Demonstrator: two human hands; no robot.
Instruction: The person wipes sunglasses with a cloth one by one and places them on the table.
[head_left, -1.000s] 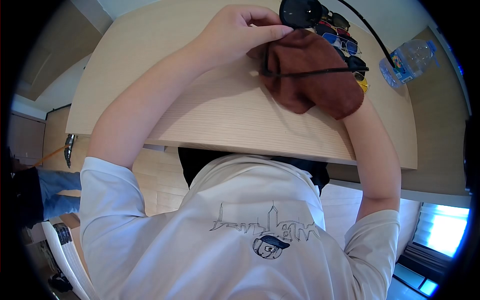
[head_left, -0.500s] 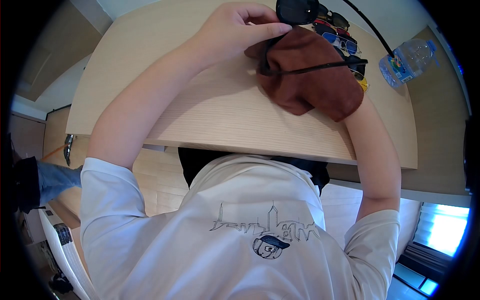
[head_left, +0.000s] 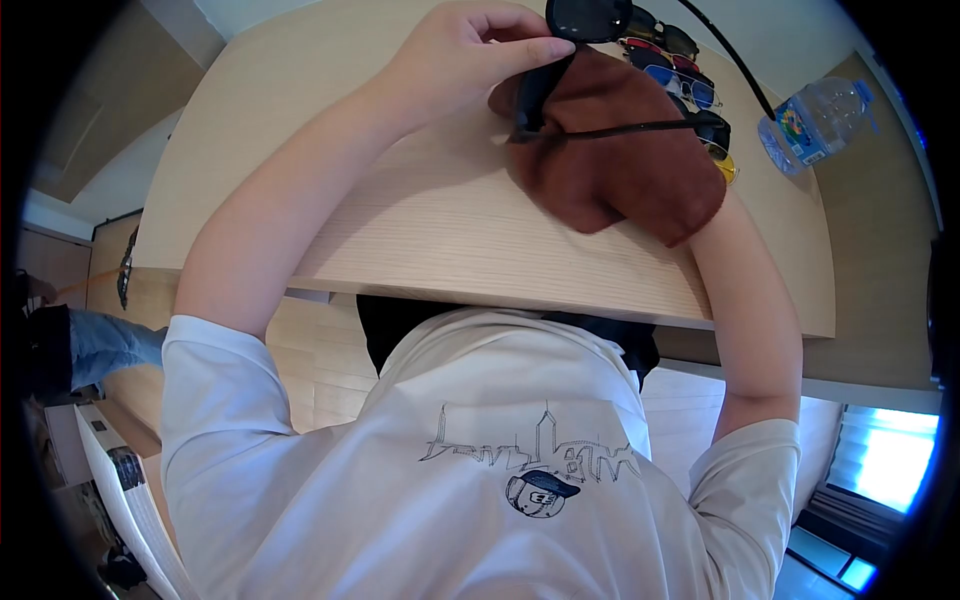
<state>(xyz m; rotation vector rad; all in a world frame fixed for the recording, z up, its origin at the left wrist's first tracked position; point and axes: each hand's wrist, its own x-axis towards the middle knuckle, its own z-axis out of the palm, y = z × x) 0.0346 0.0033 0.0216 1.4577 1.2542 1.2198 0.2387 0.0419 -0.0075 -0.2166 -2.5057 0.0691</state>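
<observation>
Black sunglasses (head_left: 590, 18) with dark lenses are at the top of the table, their temples spread apart. My left hand (head_left: 490, 45) pinches the frame between thumb and fingers. A brown cloth (head_left: 630, 170) drapes over my right hand, whose fingers are hidden beneath it. One temple crosses in front of the cloth, and the cloth lies against the inner side of the glasses. Just right of the cloth, several other sunglasses (head_left: 690, 85) lie in a row on the table.
A plastic bottle (head_left: 822, 120) with a blue cap lies at the right of the wooden table (head_left: 450, 240). On the far left, a person's leg in jeans (head_left: 115, 345) shows beyond the table.
The black sunglasses have shifted slightly left and tilted, with my left hand moving along. The cloth's folds have changed. At the far left, the person's leg has moved a little.
</observation>
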